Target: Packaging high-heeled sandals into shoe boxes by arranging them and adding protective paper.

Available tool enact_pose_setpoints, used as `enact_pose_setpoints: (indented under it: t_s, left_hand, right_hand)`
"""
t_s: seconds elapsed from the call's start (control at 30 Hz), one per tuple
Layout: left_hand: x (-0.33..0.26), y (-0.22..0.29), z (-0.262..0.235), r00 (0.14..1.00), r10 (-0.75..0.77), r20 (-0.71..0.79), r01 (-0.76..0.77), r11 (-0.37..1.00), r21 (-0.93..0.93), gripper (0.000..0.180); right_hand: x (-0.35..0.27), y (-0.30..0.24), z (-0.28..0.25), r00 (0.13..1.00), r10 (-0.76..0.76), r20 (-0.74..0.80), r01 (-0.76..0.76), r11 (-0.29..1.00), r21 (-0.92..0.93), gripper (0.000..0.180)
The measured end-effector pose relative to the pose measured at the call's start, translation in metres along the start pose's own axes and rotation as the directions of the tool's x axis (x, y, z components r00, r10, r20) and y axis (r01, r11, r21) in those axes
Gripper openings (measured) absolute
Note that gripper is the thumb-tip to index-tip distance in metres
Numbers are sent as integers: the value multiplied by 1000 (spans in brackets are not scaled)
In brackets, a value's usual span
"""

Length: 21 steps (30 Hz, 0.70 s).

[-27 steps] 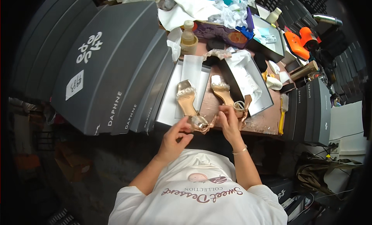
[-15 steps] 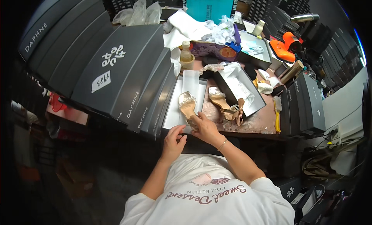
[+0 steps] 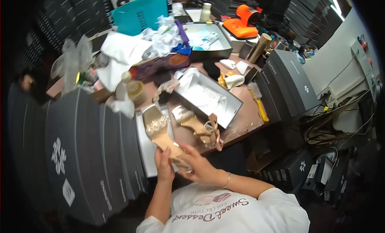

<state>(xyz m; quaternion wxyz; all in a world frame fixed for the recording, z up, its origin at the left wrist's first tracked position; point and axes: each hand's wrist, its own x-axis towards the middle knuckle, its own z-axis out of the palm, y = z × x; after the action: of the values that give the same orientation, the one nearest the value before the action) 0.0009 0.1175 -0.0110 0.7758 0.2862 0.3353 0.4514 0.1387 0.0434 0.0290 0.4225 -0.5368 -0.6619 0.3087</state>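
Both hands hold one sandal [image 3: 159,130], tan-soled with a clear, sparkling toe strap, raised close to me. My left hand [image 3: 164,165] grips its left side near the heel. Across the heel end on the right closes my right hand [image 3: 196,163], with a bracelet at the wrist. Beneath the sandal a white shoebox part [image 3: 146,152] shows, partly covered. The matching sandal [image 3: 198,124] lies on the table just to the right, its ankle strap curled at the heel. Behind that sits an open dark box [image 3: 210,94] with white tissue inside.
Dark shoeboxes [image 3: 76,152] stand in a row at the left, with more boxes [image 3: 290,80] at the right. A yellow-handled brush [image 3: 258,101] lies near the table's right edge. Further back are a glue jar [image 3: 136,92], an orange device [image 3: 242,24] and a crumpled-paper-filled purple box [image 3: 160,64].
My hands have lifted the sandal from over the white box part toward me, and my left hand has taken hold of it. The view has turned and moved nearer.
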Motion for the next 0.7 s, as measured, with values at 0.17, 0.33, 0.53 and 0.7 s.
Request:
enact_pose_setpoints:
  t_s: [0.17,0.33,0.53,0.7]
  left_hand:
    - [11,6,-12,942,-126,-312,99,990,-100,32]
    - [23,-22,-76,862,-319,-394,283,948,-148,23]
    - [14,-29,-107,903,-113,-413,80,992,-96,30]
    - [-12,-30,-85,883,418,-215,-240,794,558,42]
  right_hand:
    - [45,19,-3,958,74,277,-70,997,-24,57]
    - [74,11,-25,872,-128,472,171,984,-49,64]
    - [101,80,-123,957,-46,-285,-139,792,-594,63]
    - [61,177,-228,886,345,-309,-461,593,-660,56]
